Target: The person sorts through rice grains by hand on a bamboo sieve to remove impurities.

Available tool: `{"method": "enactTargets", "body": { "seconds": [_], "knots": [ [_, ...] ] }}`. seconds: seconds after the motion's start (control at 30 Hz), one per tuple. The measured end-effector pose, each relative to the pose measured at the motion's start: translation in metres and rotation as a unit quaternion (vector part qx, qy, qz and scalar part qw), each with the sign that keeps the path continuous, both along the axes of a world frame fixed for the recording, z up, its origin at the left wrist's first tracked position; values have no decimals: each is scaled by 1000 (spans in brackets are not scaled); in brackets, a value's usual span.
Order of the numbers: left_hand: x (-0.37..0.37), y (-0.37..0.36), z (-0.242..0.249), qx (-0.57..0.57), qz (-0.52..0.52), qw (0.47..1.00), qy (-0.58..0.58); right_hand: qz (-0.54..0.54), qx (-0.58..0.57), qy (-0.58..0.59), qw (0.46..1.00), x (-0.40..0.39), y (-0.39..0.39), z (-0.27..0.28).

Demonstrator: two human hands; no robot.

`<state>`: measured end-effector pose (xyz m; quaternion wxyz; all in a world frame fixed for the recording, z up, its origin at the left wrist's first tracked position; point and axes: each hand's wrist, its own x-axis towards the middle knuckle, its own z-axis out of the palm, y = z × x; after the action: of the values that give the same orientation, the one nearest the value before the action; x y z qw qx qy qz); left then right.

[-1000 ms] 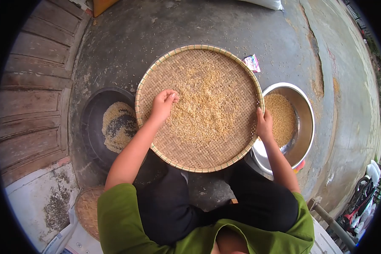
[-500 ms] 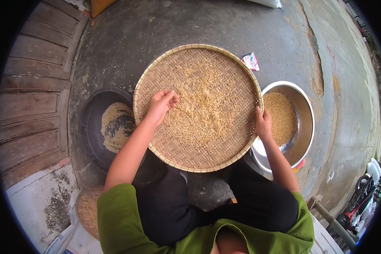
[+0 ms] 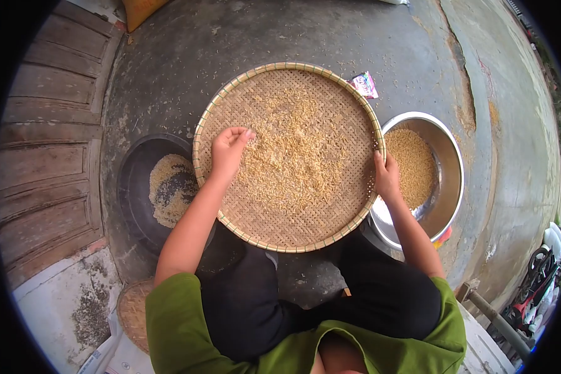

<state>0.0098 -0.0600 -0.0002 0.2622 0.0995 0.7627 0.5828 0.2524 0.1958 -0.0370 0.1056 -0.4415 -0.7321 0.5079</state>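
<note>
A round woven bamboo winnowing tray [image 3: 280,234] is held level above my lap, with unhusked rice grains [image 3: 296,156] scattered over its middle. My right hand [image 3: 386,176] grips the tray's right rim, thumb on the inside. Over the left part of the tray, my left hand [image 3: 229,149] is closed in a pinch, thumb against fingertips, at the edge of the grains. Whatever the pinch may hold is too small to make out.
On the left stands a dark basin [image 3: 134,187] with some pale grain. A steel bowl [image 3: 449,187] with more rice grains is on the right, partly under the tray. A pink packet [image 3: 364,85] lies beyond the rim. A wooden door [image 3: 50,149] borders the left side.
My left hand has shifted slightly left and up over the tray, its thumb and fingers still pinched. My right hand keeps its hold on the rim.
</note>
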Motion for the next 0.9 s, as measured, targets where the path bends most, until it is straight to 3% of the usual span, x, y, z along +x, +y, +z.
{"method": "enactTargets", "body": {
  "seconds": [0.03,0.1,0.2,0.4,0.63,0.7,0.8,0.83,0.9],
  "knots": [
    [-1,0,1,0,-1,1000,0,1,5,-2,1000,0,1,-3],
    [-5,-2,5,176,47,954,-237,1,9,-3,1000,1,2,-8],
    [-11,-7,-5,221,63,916,-328,3,25,-9,1000,2,3,-8],
    [-10,-3,-1,254,32,887,-384,5,36,-27,999,0,2,-3],
    [3,11,14,142,24,936,-322,4,51,-27,998,1,1,-2],
    [5,11,13,35,-24,975,-219,3,53,-25,998,0,0,0],
    [6,12,15,-37,-50,990,-128,2,57,-32,998,0,0,2],
    [5,11,10,-38,-52,990,-128,4,62,-35,997,0,1,1],
    [1,7,-2,-7,-96,995,-15,4,66,-39,997,0,1,-1]
  ]
}}
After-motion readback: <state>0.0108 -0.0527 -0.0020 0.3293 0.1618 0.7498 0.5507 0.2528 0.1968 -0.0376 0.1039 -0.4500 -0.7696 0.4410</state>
